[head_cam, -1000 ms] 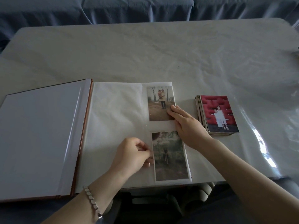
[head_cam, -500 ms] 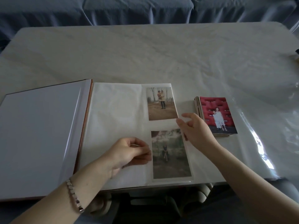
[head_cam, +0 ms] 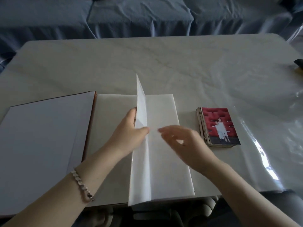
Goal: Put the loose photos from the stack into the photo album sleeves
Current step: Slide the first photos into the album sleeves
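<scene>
page (head_cam: 141,108) pinched by left hand (head_cam: 129,134), photo stack (head_cam: 219,126) nearby

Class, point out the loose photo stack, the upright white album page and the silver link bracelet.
loose photo stack (head_cam: 219,126), head view, top print
upright white album page (head_cam: 141,154), head view, raised sheet
silver link bracelet (head_cam: 81,185), head view, links

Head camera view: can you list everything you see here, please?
photo album: one, white pages with a brown edge, open at the table's near edge
album page: one, white, lifted upright mid-album
photo stack: one, top photo red, right of the album
table: one, pale, marble-look
cloth: blue, behind the table
bracelet: one, silver, left wrist
left hand: pinches the lifted page
right hand: open, blurred, over the right-hand page
</scene>
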Demonstrator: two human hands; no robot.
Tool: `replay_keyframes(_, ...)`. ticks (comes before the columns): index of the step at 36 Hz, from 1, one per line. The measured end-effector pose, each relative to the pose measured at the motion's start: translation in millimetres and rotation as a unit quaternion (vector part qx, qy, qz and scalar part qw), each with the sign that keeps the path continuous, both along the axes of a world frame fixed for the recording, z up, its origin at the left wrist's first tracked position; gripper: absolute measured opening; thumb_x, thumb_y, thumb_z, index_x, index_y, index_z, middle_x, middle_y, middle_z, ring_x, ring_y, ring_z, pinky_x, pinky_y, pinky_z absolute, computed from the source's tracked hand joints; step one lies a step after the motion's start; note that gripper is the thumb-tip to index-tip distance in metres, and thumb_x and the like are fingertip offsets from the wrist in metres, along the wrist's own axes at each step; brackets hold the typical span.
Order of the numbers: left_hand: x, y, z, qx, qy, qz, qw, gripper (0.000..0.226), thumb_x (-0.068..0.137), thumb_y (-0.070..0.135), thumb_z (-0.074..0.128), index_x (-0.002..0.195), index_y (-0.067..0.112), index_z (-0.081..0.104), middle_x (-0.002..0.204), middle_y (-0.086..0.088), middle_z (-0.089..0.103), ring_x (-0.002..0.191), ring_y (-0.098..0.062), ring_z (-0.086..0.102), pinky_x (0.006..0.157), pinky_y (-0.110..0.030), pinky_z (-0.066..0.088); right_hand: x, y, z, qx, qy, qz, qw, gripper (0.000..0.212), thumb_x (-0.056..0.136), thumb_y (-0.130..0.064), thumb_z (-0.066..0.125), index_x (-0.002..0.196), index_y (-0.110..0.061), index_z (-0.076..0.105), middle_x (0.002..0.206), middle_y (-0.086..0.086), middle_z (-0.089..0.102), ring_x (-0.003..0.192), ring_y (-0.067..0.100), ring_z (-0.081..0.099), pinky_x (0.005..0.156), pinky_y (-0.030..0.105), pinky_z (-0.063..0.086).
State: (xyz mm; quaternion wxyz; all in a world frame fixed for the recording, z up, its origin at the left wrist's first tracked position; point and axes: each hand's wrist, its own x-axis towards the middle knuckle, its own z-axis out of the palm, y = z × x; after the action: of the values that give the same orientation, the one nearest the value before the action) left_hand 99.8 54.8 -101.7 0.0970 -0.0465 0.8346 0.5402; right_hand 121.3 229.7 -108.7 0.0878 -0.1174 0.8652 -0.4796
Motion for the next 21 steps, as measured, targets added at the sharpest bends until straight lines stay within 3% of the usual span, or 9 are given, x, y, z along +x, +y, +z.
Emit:
replay_keyframes(3,5,-2,-7,-0.005,0.001,-0.021,1.000,0.054,0.081,0.001,0.048,0.112,0.046,0.047,0.099,0.032,0.061,0.092,0.010,0.057,0.066,-0.005,0.042,-14,32,-13,0.116,0.097,-0.147,0.977,0.016,0.085,-0.011,0.065,0.100,-0.008,0.070,0.102,0.003,0.065,0.093,0.015,0.056,0.078,0.017,0.036)
replay_keyframes(5,6,-2,-9,-0.011,0.001,-0.033,0.999,0.057,0.083,0.002,0.049,0.124,0.041,0.046,0.110,0.032,0.058,0.103,0.010,0.053,0.072,-0.005,0.040,-23,59,-22,0.149,0.099,-0.259,0.949,0.019,0.083,-0.016,0.067,0.100,-0.006,0.068,0.102,0.012,0.061,0.100,0.027,0.054,0.078,0.024,0.035)
replay_keyframes(7,6,-2,-11,-0.020,0.003,-0.034,0.999,0.060,0.084,0.001,0.046,0.133,0.036,0.042,0.121,0.027,0.055,0.113,0.005,0.050,0.082,-0.010,0.042,-30,84,-29,0.194,0.040,-0.335,0.921,0.038,0.080,-0.032,0.069,0.112,-0.012,0.062,0.112,0.014,0.055,0.110,0.031,0.046,0.086,0.033,0.039)
replay_keyframes(9,5,-2,-10,-0.019,0.003,-0.031,0.999,0.061,0.085,-0.002,0.043,0.138,0.029,0.039,0.132,0.018,0.051,0.124,-0.004,0.045,0.100,-0.026,0.041,-37,104,-34,0.243,-0.047,-0.361,0.899,0.064,0.074,-0.044,0.073,0.127,-0.013,0.052,0.123,0.019,0.048,0.119,0.033,0.037,0.094,0.039,0.036)
replay_keyframes(11,4,0,-8,-0.018,-0.003,-0.032,0.999,0.063,0.085,-0.004,0.042,0.141,0.025,0.037,0.137,0.013,0.049,0.129,-0.007,0.042,0.108,-0.035,0.035,-42,119,-39,0.260,-0.104,-0.361,0.890,0.073,0.072,-0.046,0.075,0.129,-0.008,0.049,0.124,0.022,0.050,0.118,0.035,0.041,0.094,0.041,0.037)
replay_keyframes(14,2,1,-8,-0.022,-0.002,-0.020,1.000,0.063,0.083,-0.008,0.042,0.137,0.024,0.040,0.130,0.011,0.054,0.120,-0.007,0.049,0.101,-0.022,0.038,-45,129,-43,0.180,-0.097,-0.374,0.904,0.045,0.070,-0.035,0.080,0.101,-0.007,0.064,0.097,0.014,0.067,0.087,0.030,0.058,0.071,0.033,0.046)
replay_keyframes(16,0,-5,-14,-0.053,0.002,0.008,0.999,0.060,0.083,-0.005,0.045,0.134,0.026,0.039,0.116,0.009,0.059,0.096,-0.008,0.058,0.075,-0.010,0.044,-43,132,-44,0.129,-0.077,-0.396,0.906,0.040,0.068,-0.030,0.082,0.098,-0.008,0.068,0.089,0.009,0.069,0.080,0.026,0.061,0.066,0.029,0.043)
replay_keyframes(18,0,-12,-21,-0.084,-0.010,0.037,0.996,0.070,0.084,0.001,0.050,0.142,0.031,0.022,0.120,0.007,0.055,0.084,-0.013,0.057,0.065,-0.022,0.047,-42,133,-46,0.114,-0.053,-0.417,0.900,0.040,0.067,-0.028,0.083,0.101,-0.010,0.069,0.090,0.008,0.069,0.082,0.024,0.061,0.067,0.029,0.043)
replay_keyframes(21,3,-19,-30,-0.223,0.014,0.040,0.974,0.091,0.085,0.009,0.058,0.149,0.028,-0.004,0.148,-0.008,0.022,0.111,-0.025,0.046,0.074,-0.029,0.039,-42,135,-51,0.113,-0.023,-0.445,0.888,0.036,0.068,-0.026,0.082,0.098,-0.013,0.069,0.097,0.010,0.065,0.085,0.026,0.061,0.074,0.033,0.048)
